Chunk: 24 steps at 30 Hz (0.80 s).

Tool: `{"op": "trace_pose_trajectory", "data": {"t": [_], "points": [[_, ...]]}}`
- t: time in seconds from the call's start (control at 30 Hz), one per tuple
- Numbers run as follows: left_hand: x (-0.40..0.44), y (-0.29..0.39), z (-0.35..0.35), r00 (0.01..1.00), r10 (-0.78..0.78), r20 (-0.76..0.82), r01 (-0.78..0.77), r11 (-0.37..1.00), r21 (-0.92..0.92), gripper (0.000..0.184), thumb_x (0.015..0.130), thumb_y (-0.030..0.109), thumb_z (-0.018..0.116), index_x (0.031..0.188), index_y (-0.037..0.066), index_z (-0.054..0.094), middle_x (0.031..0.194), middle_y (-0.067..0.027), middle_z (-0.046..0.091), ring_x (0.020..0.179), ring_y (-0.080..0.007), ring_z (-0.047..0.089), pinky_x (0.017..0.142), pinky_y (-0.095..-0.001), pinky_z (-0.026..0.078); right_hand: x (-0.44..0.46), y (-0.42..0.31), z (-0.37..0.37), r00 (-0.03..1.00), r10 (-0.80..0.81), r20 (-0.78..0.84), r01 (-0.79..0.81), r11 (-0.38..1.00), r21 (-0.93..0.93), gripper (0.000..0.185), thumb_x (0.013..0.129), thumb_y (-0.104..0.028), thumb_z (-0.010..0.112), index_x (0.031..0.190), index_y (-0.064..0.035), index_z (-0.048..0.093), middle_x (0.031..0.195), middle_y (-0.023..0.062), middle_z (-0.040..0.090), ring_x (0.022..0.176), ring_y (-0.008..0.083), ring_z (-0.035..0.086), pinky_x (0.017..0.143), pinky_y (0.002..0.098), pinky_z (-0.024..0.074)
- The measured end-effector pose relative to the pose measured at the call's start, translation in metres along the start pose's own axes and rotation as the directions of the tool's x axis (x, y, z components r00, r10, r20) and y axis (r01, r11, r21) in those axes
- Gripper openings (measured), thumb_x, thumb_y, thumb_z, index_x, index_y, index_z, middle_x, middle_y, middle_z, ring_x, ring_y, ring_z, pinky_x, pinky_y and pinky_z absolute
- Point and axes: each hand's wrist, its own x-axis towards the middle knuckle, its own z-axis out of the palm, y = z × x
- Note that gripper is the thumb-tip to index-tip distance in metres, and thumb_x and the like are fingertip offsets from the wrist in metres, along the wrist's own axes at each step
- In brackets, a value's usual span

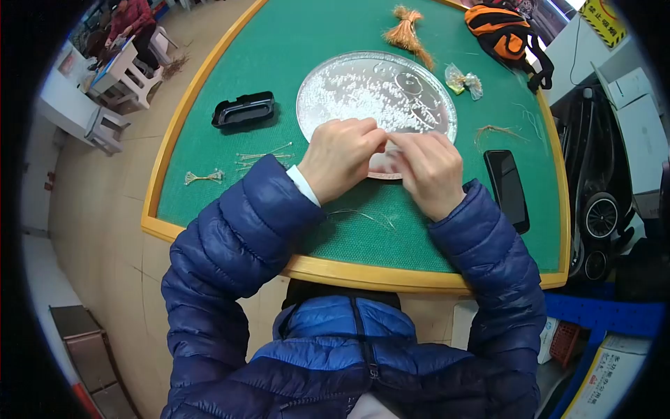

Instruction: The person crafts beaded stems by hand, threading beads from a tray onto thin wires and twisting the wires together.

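My left hand (343,155) and my right hand (431,169) meet over the near edge of a round silver tray (455,122). Thumb and fingers are pinched together on both; whatever lies between them is too small to make out. White beads (356,98) are scattered across the tray. Left of my left hand lie several thin stems with beaded tips (259,158), and farther left a small tied bunch of similar stems (204,177). Thin pale strands (363,215) lie on the green table below my hands.
A black plastic box (244,112) stands at left. Behind the tray lie a straw-coloured bundle (405,31) and a small plastic bag (464,82). At right are a phone (507,188) and an orange-black backpack (497,33). A wooden rim (377,274) edges the green table.
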Motion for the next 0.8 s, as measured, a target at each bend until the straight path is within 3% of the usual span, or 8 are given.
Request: {"op": "trace_pose_trajectory", "data": {"t": [0.17, 0.33, 0.47, 0.5, 0.57, 0.63, 0.67, 0.8], "points": [[0.005, -0.005, -0.003, 0.997, 0.079, -0.017, -0.078, 0.993, 0.083, 0.011, 0.066, 0.006, 0.062, 0.075, 0.009, 0.056, 0.071, -0.0005, 0.054, 0.067, -0.0183, 0.052, 0.066, -0.0279, 0.043, -0.010, 0.002, -0.003, 0.936, 0.287, 0.206, -0.317, 0.939, 0.133, 0.015, 0.069, -0.003, 0.061, 0.084, -0.0035, 0.060, 0.076, 0.0064, 0.060, 0.059, 0.0171, 0.055, 0.059, 0.0259, 0.0461], [0.012, -0.008, -0.011, 0.910, 0.261, -0.322, -0.178, 0.947, 0.266, 0.011, 0.072, 0.007, 0.060, 0.082, 0.007, 0.056, 0.080, -0.0015, 0.056, 0.079, -0.0167, 0.053, 0.077, -0.0286, 0.043, -0.009, 0.005, -0.003, 0.889, 0.384, 0.248, -0.449, 0.834, 0.321, 0.012, 0.073, -0.001, 0.059, 0.085, -0.0010, 0.060, 0.072, 0.0065, 0.060, 0.053, 0.0127, 0.052, 0.051, 0.0219, 0.0444], [0.013, -0.002, -0.018, 0.648, -0.320, -0.691, -0.015, 0.902, -0.431, 0.012, 0.079, 0.009, 0.056, 0.091, 0.004, 0.057, 0.094, -0.0064, 0.055, 0.087, -0.0183, 0.053, 0.082, -0.0285, 0.043, -0.005, 0.005, -0.004, 0.476, 0.713, 0.515, -0.760, 0.039, 0.649, 0.009, 0.078, -0.001, 0.057, 0.085, 0.0028, 0.059, 0.069, 0.0078, 0.059, 0.053, 0.0095, 0.051, 0.048, 0.0183, 0.0425], [0.013, 0.000, -0.015, 0.646, -0.312, -0.697, -0.027, 0.903, -0.429, 0.012, 0.079, 0.009, 0.056, 0.091, 0.004, 0.057, 0.094, -0.0064, 0.055, 0.087, -0.0183, 0.053, 0.082, -0.0285, 0.043, -0.004, 0.005, -0.005, 0.482, 0.716, 0.504, -0.755, 0.047, 0.654, 0.009, 0.078, -0.001, 0.057, 0.085, 0.0028, 0.059, 0.069, 0.0078, 0.059, 0.053, 0.0095, 0.051, 0.048, 0.0183, 0.0425], [0.011, 0.002, -0.003, 0.735, -0.567, -0.373, 0.025, 0.572, -0.820, 0.018, 0.083, 0.012, 0.055, 0.097, 0.001, 0.054, 0.096, -0.0099, 0.055, 0.090, -0.0186, 0.053, 0.083, -0.0285, 0.043, -0.003, 0.001, -0.005, 0.442, 0.736, 0.512, -0.721, -0.048, 0.692, 0.009, 0.079, -0.001, 0.057, 0.086, 0.0036, 0.059, 0.069, 0.0085, 0.059, 0.053, 0.0089, 0.051, 0.048, 0.0175, 0.0425], [0.008, 0.004, 0.007, 0.777, -0.628, 0.043, 0.135, 0.100, -0.986, 0.024, 0.086, 0.016, 0.055, 0.103, -0.001, 0.052, 0.098, -0.0133, 0.055, 0.093, -0.0189, 0.053, 0.083, -0.0284, 0.043, -0.003, -0.003, -0.005, 0.403, 0.743, 0.534, -0.680, -0.147, 0.718, 0.010, 0.080, -0.002, 0.056, 0.087, 0.0045, 0.059, 0.069, 0.0091, 0.059, 0.054, 0.0083, 0.051, 0.047, 0.0167, 0.0424], [0.009, 0.007, 0.006, 0.775, -0.631, 0.038, 0.132, 0.103, -0.986, 0.024, 0.086, 0.016, 0.055, 0.103, -0.001, 0.052, 0.098, -0.0133, 0.055, 0.093, -0.0189, 0.053, 0.083, -0.0284, 0.043, -0.003, -0.005, -0.005, 0.408, 0.739, 0.535, -0.680, -0.145, 0.719, 0.010, 0.080, -0.002, 0.056, 0.087, 0.0045, 0.059, 0.069, 0.0091, 0.059, 0.054, 0.0083, 0.051, 0.047, 0.0167, 0.0424], [0.011, 0.017, 0.001, 0.722, -0.608, 0.331, 0.207, -0.267, -0.941, 0.022, 0.087, 0.015, 0.054, 0.102, -0.001, 0.054, 0.094, -0.0116, 0.057, 0.086, -0.0187, 0.056, 0.080, -0.0272, 0.045, -0.005, -0.014, -0.004, 0.462, 0.706, 0.537, -0.727, -0.045, 0.685, 0.009, 0.079, -0.001, 0.057, 0.086, 0.0034, 0.060, 0.069, 0.0077, 0.060, 0.055, 0.0082, 0.052, 0.048, 0.0170, 0.0425]]}}
